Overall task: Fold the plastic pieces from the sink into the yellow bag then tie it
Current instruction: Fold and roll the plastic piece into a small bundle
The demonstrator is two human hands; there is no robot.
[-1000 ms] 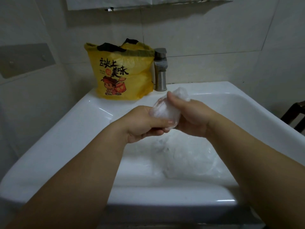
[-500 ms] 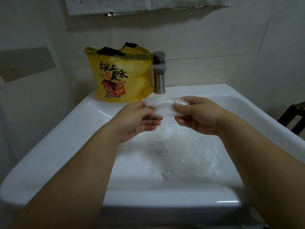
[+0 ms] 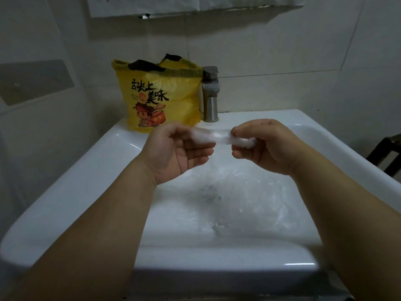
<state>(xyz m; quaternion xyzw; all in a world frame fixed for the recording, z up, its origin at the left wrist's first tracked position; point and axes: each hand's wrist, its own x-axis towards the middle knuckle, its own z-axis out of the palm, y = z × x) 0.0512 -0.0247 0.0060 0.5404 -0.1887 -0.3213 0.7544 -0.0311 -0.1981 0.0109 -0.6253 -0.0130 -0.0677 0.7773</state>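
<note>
Clear plastic strip point(image 3: 219, 136) pinched at each end by left hand point(image 3: 173, 153) & right hand point(image 3: 267, 148), held over the sink point(image 3: 108, 161) w/ a plastic pile point(image 3: 249, 203) in the basin, yellow bag point(image 3: 160, 94) at back beside tap point(image 3: 210, 94).

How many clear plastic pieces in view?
2. One folded strip pinched between left hand and right hand; one crumpled mass in the sink basin, possibly several overlapping pieces.

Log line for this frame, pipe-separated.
step: folding | left hand: holds plastic strip end | right hand: pinches other end | sink: more plastic inside | yellow bag: upright beside faucet
</note>
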